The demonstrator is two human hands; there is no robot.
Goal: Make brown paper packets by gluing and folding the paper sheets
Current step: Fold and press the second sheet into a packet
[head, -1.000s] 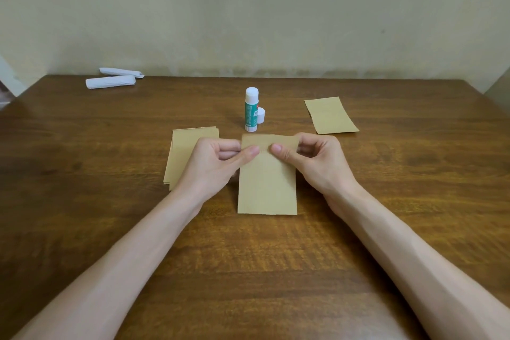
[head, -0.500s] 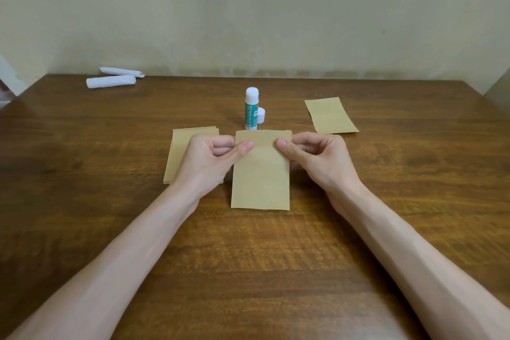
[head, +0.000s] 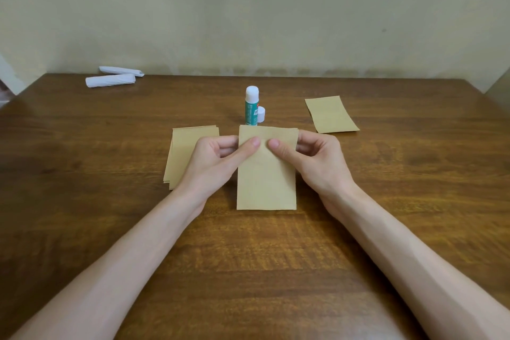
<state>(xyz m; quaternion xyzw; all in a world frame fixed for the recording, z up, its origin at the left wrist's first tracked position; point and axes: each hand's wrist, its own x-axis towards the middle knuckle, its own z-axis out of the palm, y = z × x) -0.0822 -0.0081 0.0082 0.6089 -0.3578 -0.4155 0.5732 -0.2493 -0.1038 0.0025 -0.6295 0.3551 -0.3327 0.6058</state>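
At the left a stack of flat brown paper sheets (head: pixel 190 152) waits unworked, and only one finished flat brown paper packet (head: pixel 331 115) lies far right, so we judge most of the job lies ahead. Between them, in front of the upright white-and-green glue stick (head: pixel 251 106), our left hand (head: pixel 215 166) and right hand (head: pixel 317 163) pinch the top of a rectangular folded brown paper piece (head: pixel 266 179), thumbs on its front and fingers curled behind.

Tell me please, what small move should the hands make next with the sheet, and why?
Probably fold the top strip of the sheet over and press it flat. The left hand and right hand pinch it near its top edge, thumbs side by side, and the glue stick stands just behind, a white cap beside it.
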